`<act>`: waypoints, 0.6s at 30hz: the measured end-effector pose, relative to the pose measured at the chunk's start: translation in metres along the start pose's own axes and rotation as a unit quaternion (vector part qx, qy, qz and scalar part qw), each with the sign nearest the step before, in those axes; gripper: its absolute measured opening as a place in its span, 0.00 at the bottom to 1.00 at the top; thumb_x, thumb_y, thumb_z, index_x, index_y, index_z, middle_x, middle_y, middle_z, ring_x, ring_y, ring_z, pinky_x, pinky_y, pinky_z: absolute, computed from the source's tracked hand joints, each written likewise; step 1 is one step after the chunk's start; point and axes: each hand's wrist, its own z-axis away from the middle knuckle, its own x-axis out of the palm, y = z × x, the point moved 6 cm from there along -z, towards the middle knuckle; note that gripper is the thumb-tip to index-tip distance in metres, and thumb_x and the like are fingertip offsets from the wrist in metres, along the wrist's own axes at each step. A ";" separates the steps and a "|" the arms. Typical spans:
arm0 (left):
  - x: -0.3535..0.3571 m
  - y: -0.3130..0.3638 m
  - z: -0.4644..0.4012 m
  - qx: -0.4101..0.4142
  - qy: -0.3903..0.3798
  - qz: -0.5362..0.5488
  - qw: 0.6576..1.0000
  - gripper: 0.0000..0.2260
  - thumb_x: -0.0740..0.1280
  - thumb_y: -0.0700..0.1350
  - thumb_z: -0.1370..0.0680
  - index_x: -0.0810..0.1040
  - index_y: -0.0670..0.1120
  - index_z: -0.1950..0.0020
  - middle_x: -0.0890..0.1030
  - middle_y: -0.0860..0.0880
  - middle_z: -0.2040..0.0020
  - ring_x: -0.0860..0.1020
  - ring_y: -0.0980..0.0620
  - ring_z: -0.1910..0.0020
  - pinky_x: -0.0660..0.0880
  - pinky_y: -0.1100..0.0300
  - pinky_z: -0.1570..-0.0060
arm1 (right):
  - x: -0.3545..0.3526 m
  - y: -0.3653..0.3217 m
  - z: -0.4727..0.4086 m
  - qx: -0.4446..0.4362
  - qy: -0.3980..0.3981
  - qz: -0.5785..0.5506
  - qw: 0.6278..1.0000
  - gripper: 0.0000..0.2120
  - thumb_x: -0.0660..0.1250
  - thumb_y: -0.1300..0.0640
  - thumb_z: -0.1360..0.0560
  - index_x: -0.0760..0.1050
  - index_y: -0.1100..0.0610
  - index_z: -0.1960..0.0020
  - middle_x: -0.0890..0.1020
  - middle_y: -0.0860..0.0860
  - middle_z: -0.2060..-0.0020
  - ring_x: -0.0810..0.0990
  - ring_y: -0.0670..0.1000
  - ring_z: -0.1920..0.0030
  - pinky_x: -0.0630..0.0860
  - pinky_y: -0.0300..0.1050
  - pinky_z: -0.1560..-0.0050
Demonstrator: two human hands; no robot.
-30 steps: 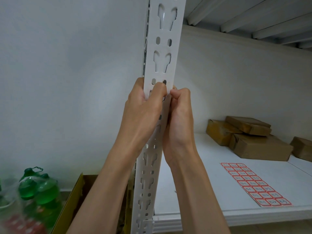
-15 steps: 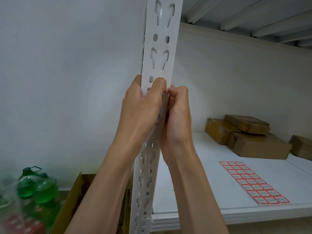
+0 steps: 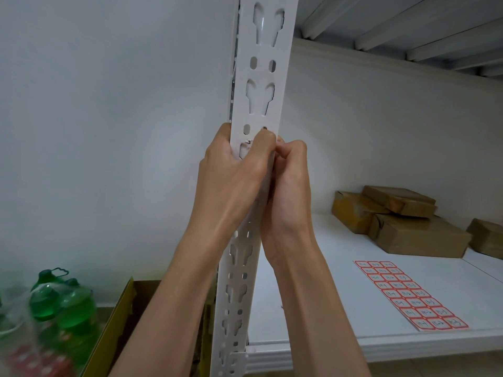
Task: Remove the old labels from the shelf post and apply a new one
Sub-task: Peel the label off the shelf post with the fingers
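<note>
Shelf post (image 3: 262, 77), a white perforated upright at the shelving's front corner, runs from the top edge of the view to the bottom; both hands meet on it a little above mid-height. The task appears to be in its removal stage: a small torn, dark-edged scrap, probably label residue, shows on the post face just beside the left thumb, though whether it is label or bare slot cannot be told for certain. No fresh label is seen on the exposed face of the post, and the label sheet (image 3: 408, 295), red-bordered and seemingly full, lies flat on the white shelf (image 3: 326, 268) well apart from the hands, so application is judged still to come. The left hand (image 3: 231, 170) wraps the post from the left edge, its thumb laid across the front face. The right hand (image 3: 290, 180) is raised against the right edge with its fingers (image 3: 292, 149) curled in tight, their tips pressed near the left thumb; whether they pinch a label fragment cannot be told, since the tips are hidden. Both forearms rise steeply from below.
</note>
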 end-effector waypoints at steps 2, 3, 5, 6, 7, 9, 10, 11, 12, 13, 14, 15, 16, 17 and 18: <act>0.000 0.000 0.000 -0.005 0.000 0.000 1.000 0.07 0.63 0.55 0.28 0.73 0.52 0.60 0.78 0.56 0.66 0.79 0.52 0.62 0.79 0.48 0.55 | -0.001 0.000 0.001 0.000 -0.003 0.001 1.000 0.15 0.55 0.48 0.22 0.77 0.55 0.54 0.80 0.50 0.62 0.79 0.48 0.58 0.74 0.44 0.57; 0.000 0.000 0.000 -0.007 -0.001 0.002 1.000 0.07 0.63 0.54 0.28 0.73 0.52 0.60 0.77 0.56 0.66 0.79 0.52 0.63 0.79 0.47 0.55 | -0.001 -0.001 0.001 -0.001 -0.003 0.003 1.000 0.15 0.55 0.48 0.21 0.77 0.55 0.55 0.79 0.50 0.63 0.79 0.47 0.59 0.74 0.44 0.58; 0.000 0.001 0.000 -0.006 -0.001 0.006 1.000 0.07 0.63 0.54 0.28 0.72 0.51 0.62 0.76 0.56 0.68 0.77 0.52 0.64 0.77 0.49 0.57 | 0.000 -0.001 0.001 -0.001 -0.002 0.004 1.000 0.15 0.55 0.49 0.20 0.76 0.55 0.57 0.79 0.49 0.65 0.78 0.47 0.61 0.73 0.43 0.59; 0.000 0.002 0.000 -0.003 0.000 0.005 1.000 0.07 0.62 0.53 0.28 0.71 0.51 0.62 0.75 0.56 0.68 0.76 0.52 0.65 0.76 0.51 0.58 | 0.000 -0.001 0.001 -0.004 -0.004 0.007 1.000 0.15 0.55 0.49 0.21 0.76 0.55 0.57 0.79 0.49 0.64 0.78 0.47 0.61 0.73 0.44 0.58; 0.000 0.002 0.000 0.000 0.002 0.003 1.000 0.08 0.62 0.53 0.28 0.71 0.50 0.61 0.75 0.56 0.68 0.76 0.52 0.65 0.75 0.52 0.59 | 0.001 -0.002 0.001 -0.006 -0.006 0.012 1.000 0.15 0.55 0.48 0.21 0.76 0.55 0.57 0.79 0.50 0.63 0.79 0.48 0.60 0.73 0.45 0.57; 0.000 0.003 -0.001 0.007 0.003 -0.002 1.000 0.07 0.61 0.53 0.28 0.71 0.50 0.61 0.74 0.55 0.67 0.75 0.53 0.65 0.74 0.55 0.61 | 0.001 -0.002 0.001 -0.008 -0.002 0.017 1.000 0.15 0.55 0.47 0.24 0.76 0.55 0.56 0.79 0.51 0.62 0.79 0.49 0.58 0.73 0.47 0.55; 0.000 0.003 -0.001 0.008 0.001 -0.003 1.000 0.07 0.61 0.52 0.28 0.71 0.49 0.61 0.74 0.55 0.67 0.74 0.53 0.65 0.73 0.55 0.61 | 0.001 -0.002 0.000 -0.008 0.001 0.018 1.000 0.15 0.55 0.46 0.25 0.76 0.55 0.56 0.79 0.53 0.61 0.79 0.50 0.58 0.73 0.48 0.54; 0.000 0.002 -0.001 0.009 -0.003 -0.003 1.000 0.07 0.61 0.52 0.27 0.70 0.49 0.61 0.74 0.55 0.67 0.74 0.53 0.65 0.73 0.55 0.61 | 0.002 -0.002 0.000 -0.008 0.003 0.019 1.000 0.15 0.55 0.46 0.26 0.75 0.55 0.55 0.77 0.53 0.60 0.77 0.51 0.57 0.72 0.49 0.54; 0.000 0.002 -0.001 0.009 -0.008 -0.004 1.000 0.07 0.61 0.52 0.27 0.70 0.49 0.61 0.73 0.56 0.68 0.74 0.53 0.66 0.72 0.55 0.61 | 0.002 -0.002 -0.001 -0.009 0.003 0.020 1.000 0.15 0.55 0.46 0.26 0.74 0.55 0.55 0.76 0.54 0.59 0.75 0.53 0.57 0.70 0.51 0.53; 0.000 0.001 -0.002 0.010 -0.014 -0.005 1.000 0.07 0.61 0.51 0.27 0.69 0.49 0.61 0.73 0.56 0.68 0.74 0.53 0.66 0.72 0.55 0.61 | 0.003 -0.002 -0.001 -0.009 0.003 0.019 1.000 0.14 0.55 0.46 0.26 0.74 0.55 0.54 0.75 0.54 0.58 0.74 0.54 0.56 0.69 0.52 0.52; -0.001 0.001 -0.002 0.012 -0.019 -0.008 1.000 0.07 0.61 0.51 0.27 0.69 0.50 0.61 0.73 0.56 0.68 0.74 0.53 0.65 0.72 0.56 0.61 | 0.003 -0.002 -0.001 -0.010 0.003 0.019 1.000 0.14 0.55 0.46 0.26 0.74 0.55 0.54 0.74 0.54 0.58 0.73 0.54 0.55 0.69 0.53 0.52; -0.001 0.001 -0.003 0.014 -0.025 -0.010 1.000 0.06 0.61 0.51 0.26 0.70 0.50 0.61 0.74 0.56 0.67 0.75 0.54 0.65 0.72 0.56 0.61 | 0.003 -0.002 -0.001 -0.010 0.003 0.019 1.000 0.14 0.55 0.47 0.26 0.73 0.55 0.54 0.74 0.54 0.58 0.73 0.54 0.55 0.69 0.53 0.52; -0.002 0.001 -0.003 0.017 -0.031 -0.012 0.999 0.05 0.61 0.50 0.26 0.70 0.50 0.60 0.74 0.56 0.67 0.75 0.54 0.64 0.72 0.55 0.61 | 0.003 -0.002 -0.001 -0.010 0.005 0.019 1.000 0.14 0.55 0.47 0.27 0.73 0.55 0.55 0.74 0.55 0.58 0.73 0.54 0.56 0.68 0.53 0.52; -0.002 0.001 -0.003 0.018 -0.036 -0.014 0.999 0.05 0.61 0.50 0.26 0.70 0.50 0.59 0.74 0.56 0.66 0.76 0.54 0.64 0.73 0.55 0.60 | 0.003 -0.002 0.000 -0.009 0.007 0.018 1.000 0.14 0.55 0.47 0.27 0.72 0.56 0.55 0.73 0.54 0.58 0.72 0.54 0.56 0.68 0.53 0.52; -0.002 0.000 -0.003 0.018 -0.041 -0.016 0.999 0.05 0.61 0.49 0.25 0.71 0.50 0.59 0.75 0.56 0.65 0.76 0.54 0.63 0.74 0.55 0.60 | 0.002 -0.002 0.000 -0.008 0.010 0.018 1.000 0.13 0.55 0.47 0.27 0.73 0.55 0.56 0.73 0.54 0.59 0.72 0.54 0.56 0.68 0.53 0.52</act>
